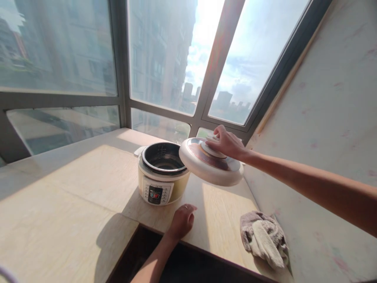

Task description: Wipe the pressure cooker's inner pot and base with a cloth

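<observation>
An electric pressure cooker [179, 188] stands on the counter with its top uncovered, and its dark inner pot [160, 155] shows markings on the wall. My right hand [226, 143] grips the knob of the cooker's lid [212, 169], a white-rimmed disc with a shiny middle. The lid is held tilted, off to the right of the pot, its near-left edge overlapping the cooker's rim in view. In front of the cooker, low at the counter edge, my left hand [182, 222] holds nothing, its fingers loosely bent with the thumb apart.
A crumpled grey-beige cloth [263, 237] lies at the right, by the patterned wall [318, 188]. The pale counter [73, 188] bends around a dark gap [188, 263] at the front. Large windows [165, 55] rise behind it. A curved purple edge shows at lower left.
</observation>
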Tool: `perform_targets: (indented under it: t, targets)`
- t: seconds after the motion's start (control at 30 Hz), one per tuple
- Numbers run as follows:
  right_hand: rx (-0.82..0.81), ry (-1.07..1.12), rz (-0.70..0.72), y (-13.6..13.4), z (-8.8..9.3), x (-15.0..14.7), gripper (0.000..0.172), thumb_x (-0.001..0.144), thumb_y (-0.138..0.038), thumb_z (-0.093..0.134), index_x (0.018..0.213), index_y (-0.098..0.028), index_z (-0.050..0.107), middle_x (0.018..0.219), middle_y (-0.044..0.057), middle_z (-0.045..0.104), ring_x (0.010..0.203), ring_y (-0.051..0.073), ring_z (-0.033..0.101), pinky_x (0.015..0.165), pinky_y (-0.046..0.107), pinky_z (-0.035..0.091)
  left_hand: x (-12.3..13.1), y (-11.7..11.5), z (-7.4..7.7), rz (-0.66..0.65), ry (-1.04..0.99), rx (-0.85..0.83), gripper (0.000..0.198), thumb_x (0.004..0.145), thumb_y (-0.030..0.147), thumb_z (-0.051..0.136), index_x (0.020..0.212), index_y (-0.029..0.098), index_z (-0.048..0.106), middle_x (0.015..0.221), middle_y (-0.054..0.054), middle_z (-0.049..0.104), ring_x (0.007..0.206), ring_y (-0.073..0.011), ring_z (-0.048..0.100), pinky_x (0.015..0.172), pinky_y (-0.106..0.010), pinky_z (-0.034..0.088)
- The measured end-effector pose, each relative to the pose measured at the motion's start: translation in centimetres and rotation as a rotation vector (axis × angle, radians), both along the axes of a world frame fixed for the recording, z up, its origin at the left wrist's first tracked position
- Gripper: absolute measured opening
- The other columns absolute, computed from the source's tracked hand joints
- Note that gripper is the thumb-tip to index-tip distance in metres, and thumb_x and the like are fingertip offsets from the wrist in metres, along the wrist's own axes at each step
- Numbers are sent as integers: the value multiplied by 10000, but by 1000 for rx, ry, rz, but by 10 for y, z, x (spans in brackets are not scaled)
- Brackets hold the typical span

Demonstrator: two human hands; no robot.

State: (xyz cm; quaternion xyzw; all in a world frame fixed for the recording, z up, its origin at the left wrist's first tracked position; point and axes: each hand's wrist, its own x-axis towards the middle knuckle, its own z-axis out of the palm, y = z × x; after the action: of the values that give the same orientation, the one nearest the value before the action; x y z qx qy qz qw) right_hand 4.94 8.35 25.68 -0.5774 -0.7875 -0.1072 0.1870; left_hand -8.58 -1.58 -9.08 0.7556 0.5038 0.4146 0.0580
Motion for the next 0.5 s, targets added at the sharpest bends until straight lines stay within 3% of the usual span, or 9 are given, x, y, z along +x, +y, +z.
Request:
perform_targets:
  t: [0.1, 0.23, 0.3, 0.4, 0.5]
  targets:
    - [17, 44, -6, 1, -5, 6, 637, 813, -643, 665, 1261, -218, 509, 1092, 116, 753, 957, 337, 700, 679, 326, 425, -23, -24, 31, -127, -90, 99, 367, 848, 63, 438, 920, 230, 757, 859, -68, 773, 838, -182, 732, 782, -299, 590]
    - [26, 80, 38, 8, -16, 4, 689, 820, -656, 630, 1318, -209, 465, 1121, 135, 747, 969, 349, 702, 702, 350, 451, -63, -38, 87, -1, -233, 570, 227, 848, 54, 529, 825, 214, 689, 726, -22, 726, 647, -141, 654, 658, -268, 529]
    - [39, 103, 48, 11, -20, -1, 698, 831, -648, 613, 1343, -203, 450, 1139, 144, 742, 970, 353, 702, 716, 362, 463, -88, -32, 114, 96, -331, 680, 185, 843, 79, 563, 813, 217, 681, 725, -12, 717, 675, -148, 665, 673, -272, 532]
    - [40, 130, 64, 16, -20, -14, 685, 853, -634, 585, 1362, -199, 445, 1151, 146, 738, 990, 361, 702, 735, 374, 475, -129, 0, 150, 378, -681, 613, 182, 842, 100, 521, 850, 198, 675, 754, -16, 705, 733, -156, 674, 758, -293, 544]
    - [22, 123, 78, 22, -17, -31, 660, 858, -599, 590, 1370, -206, 449, 1170, 144, 736, 1012, 363, 701, 744, 375, 485, -173, 49, 176, 607, -1018, 335, 229, 810, 138, 487, 999, 169, 613, 860, -37, 683, 805, -162, 659, 791, -293, 530]
